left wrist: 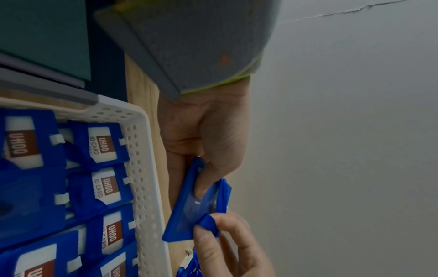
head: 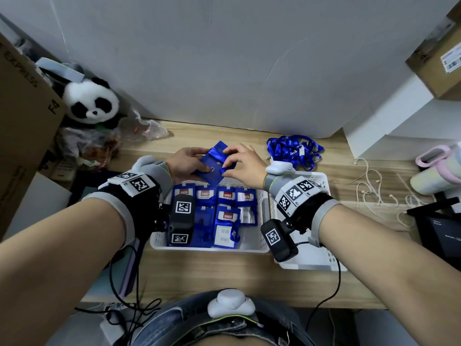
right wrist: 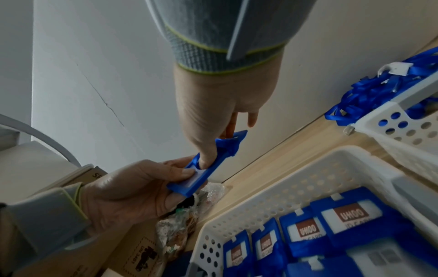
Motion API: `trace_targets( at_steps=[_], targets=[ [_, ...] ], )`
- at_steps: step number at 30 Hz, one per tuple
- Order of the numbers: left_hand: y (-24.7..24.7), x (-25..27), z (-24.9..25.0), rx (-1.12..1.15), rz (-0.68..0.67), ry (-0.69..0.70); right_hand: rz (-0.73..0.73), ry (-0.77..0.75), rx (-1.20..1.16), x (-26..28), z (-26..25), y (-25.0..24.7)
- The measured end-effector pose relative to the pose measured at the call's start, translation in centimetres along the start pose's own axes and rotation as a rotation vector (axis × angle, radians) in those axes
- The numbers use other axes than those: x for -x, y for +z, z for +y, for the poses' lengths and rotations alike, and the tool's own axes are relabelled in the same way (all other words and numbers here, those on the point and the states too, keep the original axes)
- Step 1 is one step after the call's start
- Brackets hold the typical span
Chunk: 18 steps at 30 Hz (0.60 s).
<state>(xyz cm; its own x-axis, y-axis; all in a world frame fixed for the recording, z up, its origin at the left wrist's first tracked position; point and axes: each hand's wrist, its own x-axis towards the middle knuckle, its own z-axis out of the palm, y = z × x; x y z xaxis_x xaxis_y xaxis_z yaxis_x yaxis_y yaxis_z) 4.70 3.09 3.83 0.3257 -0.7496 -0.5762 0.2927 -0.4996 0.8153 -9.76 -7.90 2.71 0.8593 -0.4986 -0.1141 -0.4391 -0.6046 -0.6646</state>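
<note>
A blue ID card holder with a blue lanyard ribbon wrapped round it is held just beyond the far rim of the white basket. My left hand grips its left side, thumb on the face. In the left wrist view the left hand clamps the holder. My right hand pinches the ribbon at the holder's right edge. The right wrist view shows the right hand on the ribbon and the holder. Several UHOO card holders fill the basket.
A second white basket sits right of the first. A pile of blue lanyards lies behind it. A panda plush, cardboard box and plastic bags crowd the left. White strings, a pink-handled cup and a black device lie right.
</note>
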Motion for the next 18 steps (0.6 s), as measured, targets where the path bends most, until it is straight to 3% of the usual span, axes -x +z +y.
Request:
trace_targets(
  at_steps=[5,10,12,14,18],
  targets=[
    [-0.4,0.1,-0.8,0.042,0.048,-0.029,-0.055,0.056,-0.118,0.7,0.7,0.6],
    [0.2,-0.1,-1.4,0.14,0.085,-0.008,0.239,0.374,-0.359,0.0,1.4,0.6],
    [0.5,0.0,-1.5,0.151,0.077,0.001,0.099,0.501,-0.495,0.0,1.7,0.4],
    [1.0,-0.1,-1.7,0.136,0.054,-0.016,-0.025,0.531,-0.639,0.4,1.8,0.2],
    [1.5,0.0,-2.4,-0.012,-0.023,-0.098,-0.024,0.551,-0.647,1.1,2.5,-0.1]
  ],
)
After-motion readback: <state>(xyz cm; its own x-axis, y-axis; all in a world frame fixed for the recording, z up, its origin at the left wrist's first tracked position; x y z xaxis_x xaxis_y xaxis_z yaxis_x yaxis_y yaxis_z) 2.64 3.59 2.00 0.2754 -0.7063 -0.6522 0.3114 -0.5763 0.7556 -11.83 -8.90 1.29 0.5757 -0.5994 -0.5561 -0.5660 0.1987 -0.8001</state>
